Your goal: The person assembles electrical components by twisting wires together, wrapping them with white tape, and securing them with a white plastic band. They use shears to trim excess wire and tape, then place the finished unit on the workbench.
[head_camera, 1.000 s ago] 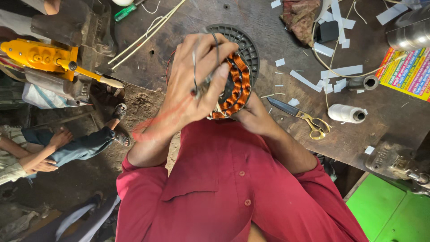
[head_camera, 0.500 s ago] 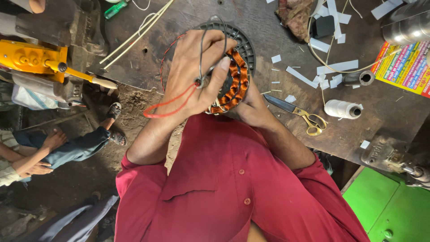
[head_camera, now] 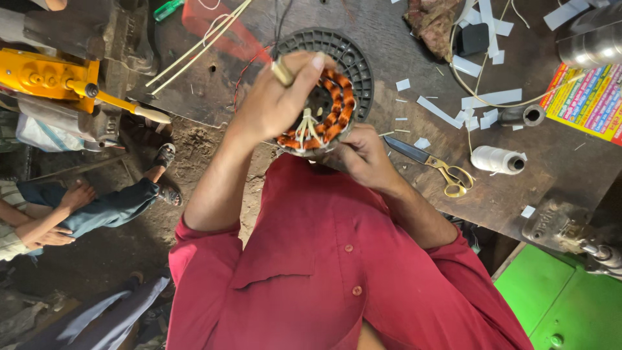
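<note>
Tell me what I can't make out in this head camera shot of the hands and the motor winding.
- Left hand: covers part of the copper-wound stator; its grip on the small brass-coloured piece is unclear.
- Right hand: fingertips hidden under the stator.
- Red wire: motion-blurred, path unreadable.
- Metal cylinder: cut by the right frame edge.
- Seated person: cut by the left edge.

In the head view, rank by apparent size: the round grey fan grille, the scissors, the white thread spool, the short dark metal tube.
1. Round grey fan grille, partly hidden
2. Scissors
3. White thread spool
4. Short dark metal tube, close to the spool in size, so this last ranking is unsure.
</note>
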